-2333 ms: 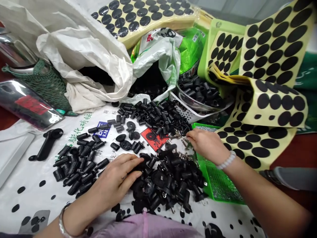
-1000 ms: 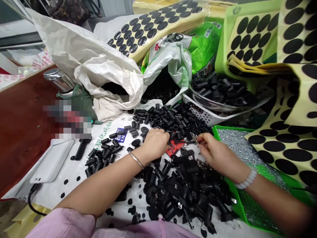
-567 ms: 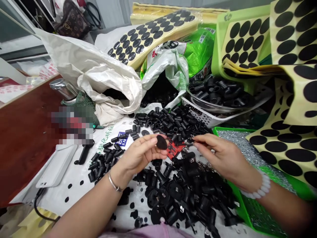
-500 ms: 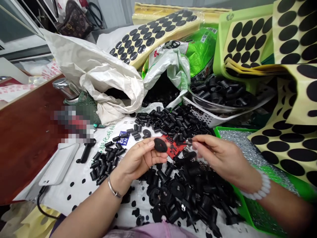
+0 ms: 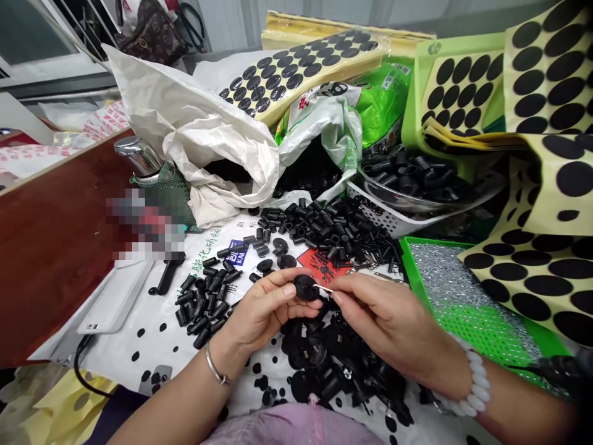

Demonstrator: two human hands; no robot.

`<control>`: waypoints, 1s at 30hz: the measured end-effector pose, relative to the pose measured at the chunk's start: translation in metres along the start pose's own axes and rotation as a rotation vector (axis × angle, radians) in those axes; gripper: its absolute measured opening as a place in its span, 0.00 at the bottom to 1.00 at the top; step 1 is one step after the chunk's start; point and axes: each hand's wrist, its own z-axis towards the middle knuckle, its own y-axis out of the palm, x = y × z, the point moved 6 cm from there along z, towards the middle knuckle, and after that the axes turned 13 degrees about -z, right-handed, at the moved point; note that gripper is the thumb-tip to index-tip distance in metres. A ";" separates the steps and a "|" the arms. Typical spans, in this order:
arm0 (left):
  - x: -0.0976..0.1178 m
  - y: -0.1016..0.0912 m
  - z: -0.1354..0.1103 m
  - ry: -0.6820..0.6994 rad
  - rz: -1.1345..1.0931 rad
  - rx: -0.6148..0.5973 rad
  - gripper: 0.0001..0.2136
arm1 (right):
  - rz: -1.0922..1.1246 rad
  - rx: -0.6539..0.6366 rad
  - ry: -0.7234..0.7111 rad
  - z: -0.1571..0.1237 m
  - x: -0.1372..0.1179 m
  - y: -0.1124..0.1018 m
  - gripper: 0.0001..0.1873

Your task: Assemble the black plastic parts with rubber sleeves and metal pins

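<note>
Between the thumb and fingers of my left hand (image 5: 273,300) is a round black disc (image 5: 306,287), tilted toward me. My right hand (image 5: 384,315) pinches a thin, shiny metal piece (image 5: 323,288), whose far end meets the disc's right side; its exact kind is too small to tell. Below both hands lies a heap of black plastic parts (image 5: 331,377), some with round bases. Short black tubes (image 5: 208,303) are scattered left of my left hand. A larger pile of black tubes (image 5: 319,225) spreads behind my hands, near a red printed diamond (image 5: 322,262) on the white sheet.
At the right stands a green tray (image 5: 419,278) of small silvery pieces, beside hanging sheets of black oval stickers (image 5: 523,272). Behind are open white sacks (image 5: 222,142) and a glass bowl (image 5: 389,191) of black parts. A white power bank (image 5: 113,303) with a cable lies left.
My right hand has moved left from the pile, bringing the thin metal piece to the disc. The disc in my left hand has turned and sits slightly lower.
</note>
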 end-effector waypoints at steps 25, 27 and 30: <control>-0.003 -0.003 -0.006 0.125 0.430 0.075 0.15 | -0.229 -0.058 -0.073 -0.001 -0.012 0.019 0.14; -0.001 -0.004 -0.006 0.144 0.404 0.073 0.14 | -0.126 -0.066 -0.068 -0.001 -0.010 0.019 0.11; -0.001 -0.007 -0.006 0.145 0.362 0.061 0.14 | -0.010 -0.053 -0.079 -0.003 -0.007 0.018 0.10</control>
